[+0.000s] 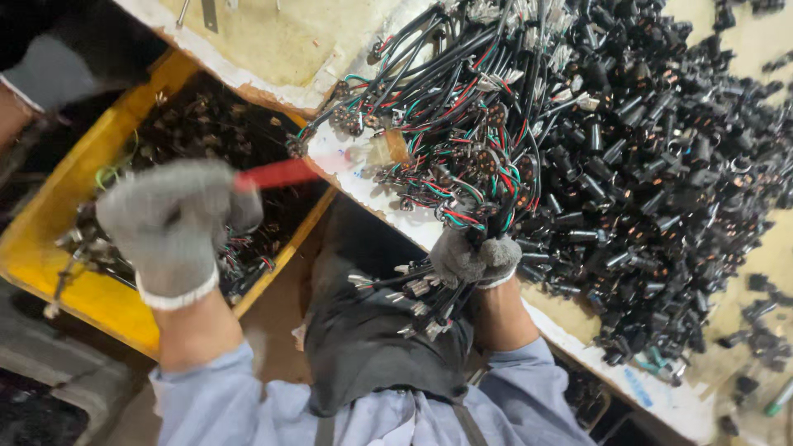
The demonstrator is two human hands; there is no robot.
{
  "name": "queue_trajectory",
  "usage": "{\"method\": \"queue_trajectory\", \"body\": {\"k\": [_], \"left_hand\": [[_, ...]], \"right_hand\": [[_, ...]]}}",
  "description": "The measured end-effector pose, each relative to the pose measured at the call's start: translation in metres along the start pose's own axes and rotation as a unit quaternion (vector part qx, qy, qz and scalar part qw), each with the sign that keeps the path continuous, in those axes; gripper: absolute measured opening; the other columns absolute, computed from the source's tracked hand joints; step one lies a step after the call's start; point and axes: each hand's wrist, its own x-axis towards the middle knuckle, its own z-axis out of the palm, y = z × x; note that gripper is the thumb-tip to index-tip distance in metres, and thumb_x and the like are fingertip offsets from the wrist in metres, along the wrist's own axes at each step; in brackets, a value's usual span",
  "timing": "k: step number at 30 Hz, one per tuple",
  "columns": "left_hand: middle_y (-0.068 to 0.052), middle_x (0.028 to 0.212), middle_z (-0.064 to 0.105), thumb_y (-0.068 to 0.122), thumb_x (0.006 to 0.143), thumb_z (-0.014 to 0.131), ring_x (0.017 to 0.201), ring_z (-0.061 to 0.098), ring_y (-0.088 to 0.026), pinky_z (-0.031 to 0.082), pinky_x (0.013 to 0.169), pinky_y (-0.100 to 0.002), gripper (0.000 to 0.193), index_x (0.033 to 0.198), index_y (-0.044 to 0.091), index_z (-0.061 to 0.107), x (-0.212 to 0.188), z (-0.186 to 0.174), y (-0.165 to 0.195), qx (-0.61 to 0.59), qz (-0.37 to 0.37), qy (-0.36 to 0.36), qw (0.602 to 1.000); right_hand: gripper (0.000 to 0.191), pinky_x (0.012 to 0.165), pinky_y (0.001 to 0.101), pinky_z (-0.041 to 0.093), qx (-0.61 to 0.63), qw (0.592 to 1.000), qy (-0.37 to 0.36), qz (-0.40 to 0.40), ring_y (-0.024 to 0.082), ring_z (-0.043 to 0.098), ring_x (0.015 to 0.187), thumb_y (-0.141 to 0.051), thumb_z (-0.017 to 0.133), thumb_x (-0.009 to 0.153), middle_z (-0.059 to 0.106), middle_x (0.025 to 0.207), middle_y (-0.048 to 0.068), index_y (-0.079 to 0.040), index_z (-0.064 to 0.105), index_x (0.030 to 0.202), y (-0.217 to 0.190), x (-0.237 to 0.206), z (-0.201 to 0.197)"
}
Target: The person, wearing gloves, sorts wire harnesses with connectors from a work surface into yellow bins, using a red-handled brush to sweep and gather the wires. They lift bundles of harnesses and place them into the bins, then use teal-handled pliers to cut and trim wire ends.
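Both hands wear grey knitted gloves with pale blue sleeves behind them. The left hand [169, 223] is raised over a yellow bin [99, 293] and is closed around a red-handled tool [277, 174] — the red handle sticks out to the right of the fist, and the rest of the tool is blurred, so its kind cannot be told. The yellow bin holds a dark tangle of short wired parts [206, 124] and sits below the edge of the workbench [273, 49], which has a worn, pale top with a white rim.

The right hand [475, 258] is clenched on a bundle of black cables [462, 173] at the bench edge, near the middle of the view. Above the fist the cables fan out across the bench, showing red, green and white inner wires with small brown ends; below the fist their metal-tipped ends [413, 293] hang down over a dark apron [372, 330] on the person's lap.

To the right of the bundle, touching it, a large heap of small black cylindrical connectors [661, 165] covers much of the bench, some with coppery glints. A few loose ones lie apart at the far right, and a green pen-like object [781, 398] lies at the right edge.
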Motion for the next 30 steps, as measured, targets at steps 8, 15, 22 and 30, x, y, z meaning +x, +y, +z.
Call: {"method": "queue_trajectory", "body": {"k": [8,15,22,30], "left_hand": [[-0.013,0.084,0.074,-0.009,0.089,0.069,0.069,0.072,-0.018,0.061,0.063,-0.028,0.011,0.097,-0.004,0.073,-0.026,0.0,0.0,-0.067,-0.12,-0.05,0.989],[-0.011,0.077,0.076,-0.008,0.079,0.075,0.066,0.074,-0.017,0.057,0.061,-0.027,0.019,0.097,-0.001,0.077,-0.005,-0.001,0.013,0.169,0.066,-0.242,0.953],[-0.009,0.085,0.075,-0.016,0.088,0.067,0.073,0.074,-0.013,0.06,0.068,-0.025,0.022,0.102,-0.001,0.074,-0.003,0.009,0.012,0.085,0.041,-0.183,0.979],[-0.013,0.096,0.075,-0.011,0.101,0.066,0.082,0.075,-0.017,0.062,0.072,-0.027,0.014,0.113,-0.006,0.071,-0.013,0.005,0.002,0.024,-0.042,-0.012,0.999]], "right_hand": [[0.057,0.054,0.0411,0.047,-0.03,0.999,0.026,0.0,0.018,0.048,0.048,-0.024,0.08,0.092,0.049,0.06,0.002,-0.002,0.055,0.138,0.0,-0.005,0.003],[0.04,0.052,0.0406,0.047,-0.095,0.994,0.057,0.008,0.019,0.049,0.046,-0.029,0.082,0.091,0.049,0.059,0.002,0.001,0.063,0.11,0.001,0.0,0.019],[0.047,0.054,0.0392,0.047,-0.069,0.997,0.038,0.007,0.016,0.046,0.046,-0.028,0.079,0.092,0.046,0.059,0.0,-0.004,0.057,0.126,-0.001,0.0,0.032],[0.057,0.057,0.04,0.049,-0.136,0.991,0.013,0.016,0.014,0.051,0.053,-0.028,0.077,0.097,0.052,0.065,-0.001,-0.006,0.056,0.145,0.008,-0.02,0.01]]}}
